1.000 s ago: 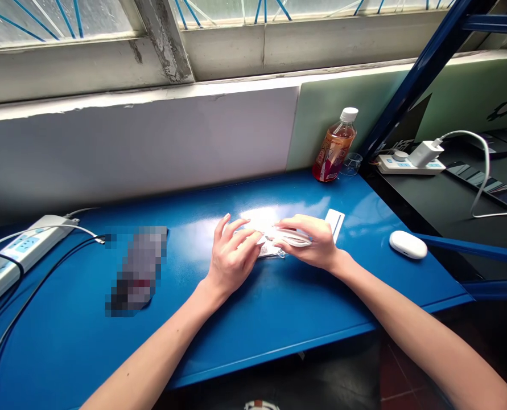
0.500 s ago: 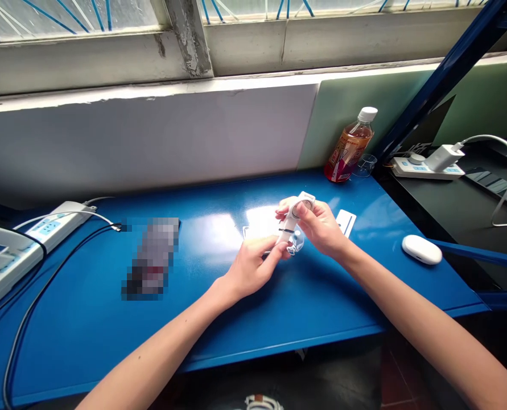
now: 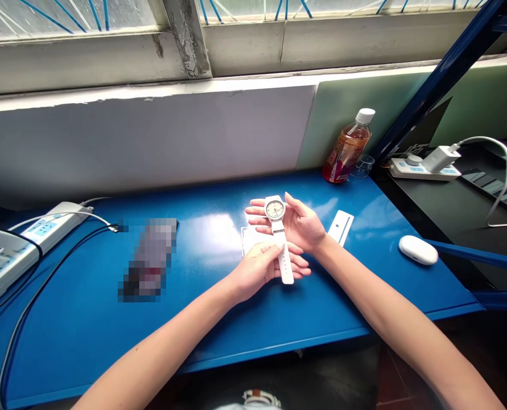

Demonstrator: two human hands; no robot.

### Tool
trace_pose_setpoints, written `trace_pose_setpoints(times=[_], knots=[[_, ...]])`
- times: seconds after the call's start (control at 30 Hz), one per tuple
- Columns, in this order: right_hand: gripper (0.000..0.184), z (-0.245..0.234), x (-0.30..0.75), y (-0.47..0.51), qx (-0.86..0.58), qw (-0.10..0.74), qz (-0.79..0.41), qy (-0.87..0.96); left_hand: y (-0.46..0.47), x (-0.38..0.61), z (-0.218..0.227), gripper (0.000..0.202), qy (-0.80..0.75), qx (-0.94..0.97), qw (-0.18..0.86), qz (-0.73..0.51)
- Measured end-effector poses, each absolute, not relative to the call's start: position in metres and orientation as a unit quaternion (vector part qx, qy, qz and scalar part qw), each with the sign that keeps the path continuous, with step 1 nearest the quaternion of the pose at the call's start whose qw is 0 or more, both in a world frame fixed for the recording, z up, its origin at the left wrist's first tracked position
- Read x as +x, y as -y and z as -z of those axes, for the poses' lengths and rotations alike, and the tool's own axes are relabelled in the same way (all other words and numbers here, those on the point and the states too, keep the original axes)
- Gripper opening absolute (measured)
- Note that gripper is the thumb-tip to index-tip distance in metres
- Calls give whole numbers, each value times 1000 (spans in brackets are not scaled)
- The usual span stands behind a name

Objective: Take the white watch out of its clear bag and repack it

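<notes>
A white wristwatch [image 3: 274, 209] with a pale round dial faces up, its strap unfastened and hanging toward me. My left hand [image 3: 259, 267] pinches the strap between thumb and fingers, below the watch case. Palm up, my right hand [image 3: 298, 225] is open, its outstretched fingers behind the watch head; whether the watch rests on them I cannot tell. A white slotted card [image 3: 341, 228] lies just right of my right wrist. Behind my hands sits a whitish item [image 3: 248, 239], mostly hidden and washed out by glare.
At left are a white power strip [image 3: 57, 222], black cables and a blurred-out dark flat object [image 3: 151, 259]. A drink bottle [image 3: 347, 147] stands by the wall beside a clear cup [image 3: 363, 165]. A white oval case [image 3: 418, 250] lies at right, near a blue metal frame [image 3: 441, 85].
The watch has turned so its dial faces me and its strap hangs straight down. My right hand has released its pinch on the watch head and opened palm up.
</notes>
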State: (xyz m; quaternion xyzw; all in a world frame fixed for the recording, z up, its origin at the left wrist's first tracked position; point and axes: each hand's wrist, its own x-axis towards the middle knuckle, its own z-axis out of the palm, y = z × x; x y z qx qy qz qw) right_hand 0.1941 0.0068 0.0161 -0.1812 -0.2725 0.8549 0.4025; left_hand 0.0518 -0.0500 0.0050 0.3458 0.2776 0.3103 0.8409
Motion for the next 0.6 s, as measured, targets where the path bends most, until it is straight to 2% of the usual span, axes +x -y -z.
trace_pose_setpoints(times=[0.37,0.6], knots=[[54,-17,197,-3,-147,388,-862,291,53,51,-4,44,-307,369,823,-303],[59,-27,215,-6,-171,329,-863,343,54,55,-4,48,-319,380,793,-354]])
